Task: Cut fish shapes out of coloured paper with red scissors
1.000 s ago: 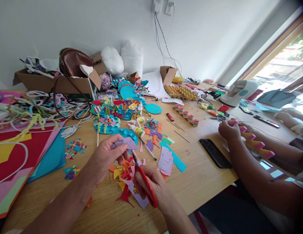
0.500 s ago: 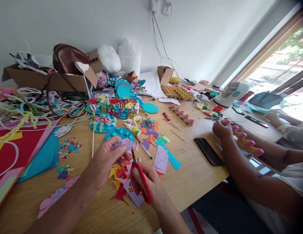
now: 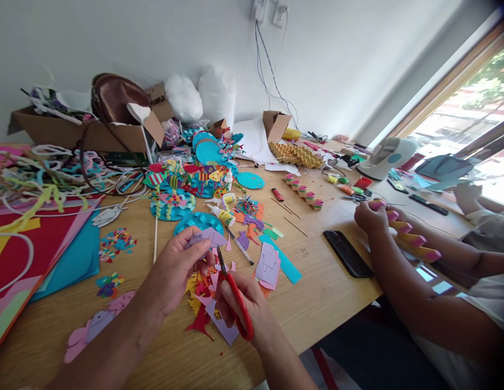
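Between thumb and fingers, my left hand (image 3: 181, 265) pinches a piece of purple paper (image 3: 209, 237) with pencil lines drawn on it. My right hand (image 3: 246, 300) grips red-handled scissors (image 3: 240, 309), their dark blades pointing up at the lower edge of that paper. Beneath both hands lies a pile of paper scraps (image 3: 201, 295) in yellow, red, orange and purple. To the right of the blades, pink and purple pieces with a drawn outline (image 3: 268, 264) rest on a blue paper strip (image 3: 288, 265). A pen (image 3: 240, 246) lies just beyond the scissors.
A co-worker's hands (image 3: 373, 219) hold a yellow-and-pink scalloped strip (image 3: 414, 238) at the right, near a black phone (image 3: 348, 253). Blue discs with paper fish (image 3: 172, 200) and glue bottles (image 3: 223, 214) stand ahead. Coloured sheets (image 3: 69, 265) and a cardboard box (image 3: 85, 135) occupy the left.
The purple paper has turned slightly in my left hand, its right tip now reaching a little further right. The scissors stay at its lower edge. The view has shifted slightly.
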Tool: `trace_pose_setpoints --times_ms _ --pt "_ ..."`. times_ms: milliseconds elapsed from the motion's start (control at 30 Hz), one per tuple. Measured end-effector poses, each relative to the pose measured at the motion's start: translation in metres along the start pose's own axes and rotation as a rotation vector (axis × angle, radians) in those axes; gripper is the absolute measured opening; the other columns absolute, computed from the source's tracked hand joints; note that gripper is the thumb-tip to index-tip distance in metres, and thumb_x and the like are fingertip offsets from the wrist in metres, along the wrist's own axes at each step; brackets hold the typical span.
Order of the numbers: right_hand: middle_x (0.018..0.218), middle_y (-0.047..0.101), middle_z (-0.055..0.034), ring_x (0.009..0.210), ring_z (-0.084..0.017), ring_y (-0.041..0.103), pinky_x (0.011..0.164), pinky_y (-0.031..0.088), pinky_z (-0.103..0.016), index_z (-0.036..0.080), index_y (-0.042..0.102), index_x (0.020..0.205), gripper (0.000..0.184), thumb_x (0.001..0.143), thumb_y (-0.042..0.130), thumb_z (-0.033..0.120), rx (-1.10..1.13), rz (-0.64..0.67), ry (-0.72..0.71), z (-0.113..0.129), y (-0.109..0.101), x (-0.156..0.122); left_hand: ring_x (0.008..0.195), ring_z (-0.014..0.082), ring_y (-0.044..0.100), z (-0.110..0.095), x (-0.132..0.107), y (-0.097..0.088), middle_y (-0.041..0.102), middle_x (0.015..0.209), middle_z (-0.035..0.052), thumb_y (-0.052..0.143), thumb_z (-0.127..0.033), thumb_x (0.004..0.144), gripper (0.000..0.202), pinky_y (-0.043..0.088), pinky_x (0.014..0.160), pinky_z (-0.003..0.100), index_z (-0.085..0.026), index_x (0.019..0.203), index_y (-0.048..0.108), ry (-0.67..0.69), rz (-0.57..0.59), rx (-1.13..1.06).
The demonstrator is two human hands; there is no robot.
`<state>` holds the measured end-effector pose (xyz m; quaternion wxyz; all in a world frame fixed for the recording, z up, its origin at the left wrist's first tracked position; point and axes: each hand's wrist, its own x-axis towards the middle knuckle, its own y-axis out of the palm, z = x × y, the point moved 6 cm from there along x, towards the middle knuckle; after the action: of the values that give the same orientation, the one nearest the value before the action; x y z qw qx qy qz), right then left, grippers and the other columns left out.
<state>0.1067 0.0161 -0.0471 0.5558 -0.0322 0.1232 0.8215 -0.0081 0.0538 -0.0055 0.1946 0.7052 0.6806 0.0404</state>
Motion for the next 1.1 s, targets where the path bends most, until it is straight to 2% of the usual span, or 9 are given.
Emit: trace_pose_setpoints --times_ms 267,500,733,933,1100 --pt "0.046 0.048 0.0044 0.037 -0.007 0.038 0.037 0.026 -0.019 0.018 0.048 0.062 0.053 0.073 0.057 0.069 0.007 -0.001 0.018 -0.004 0.000 0.002 0.051 0.0087 0.053 0.002 0.000 0.000 0.062 0.055 -0.0035 0.073 -0.032 0.061 0.023 0.040 0.043 0.016 -0.018 0.066 0.056 -0.021 -0.012 -0.036" --pt "0.042 0.046 0.0057 0.036 -0.007 0.036 0.038 0.027 -0.019 0.018 0.047 0.060 0.051 0.080 0.053 0.065 -0.015 -0.012 -0.059 -0.001 -0.003 0.003 0.052 0.0090 0.055 0.007 0.001 0.004 0.063 0.056 -0.0026 0.073 -0.029 0.061 0.020 0.039 0.044 0.016 -0.017 0.068 0.058 -0.042 0.001 -0.069" --pt "0.043 0.047 0.0049 0.036 -0.006 0.035 0.037 0.025 -0.019 0.018 0.048 0.063 0.051 0.078 0.053 0.066 0.009 -0.024 -0.072 -0.003 -0.003 0.004 0.051 0.0084 0.054 0.009 0.000 0.007 0.063 0.057 -0.0031 0.074 -0.029 0.060 0.021 0.039 0.044 0.017 -0.017 0.070 0.060 -0.045 -0.010 -0.103" --pt "0.043 0.047 0.0049 0.036 -0.006 0.035 0.037 0.024 -0.018 0.018 0.048 0.063 0.049 0.081 0.053 0.063 0.035 -0.040 -0.099 -0.004 -0.004 0.004 0.053 0.0081 0.053 0.009 -0.001 0.011 0.062 0.058 -0.0035 0.076 -0.030 0.058 0.025 0.041 0.045 0.016 -0.017 0.068 0.057 -0.066 -0.014 -0.135" --pt "0.043 0.046 0.0056 0.034 -0.005 0.035 0.035 0.025 -0.018 0.017 0.051 0.064 0.051 0.077 0.056 0.066 0.051 -0.056 -0.083 -0.004 -0.005 0.005 0.052 0.0079 0.053 0.008 -0.001 0.014 0.062 0.058 -0.0032 0.074 -0.032 0.060 0.025 0.041 0.044 0.016 -0.017 0.068 0.056 -0.062 -0.010 -0.129"
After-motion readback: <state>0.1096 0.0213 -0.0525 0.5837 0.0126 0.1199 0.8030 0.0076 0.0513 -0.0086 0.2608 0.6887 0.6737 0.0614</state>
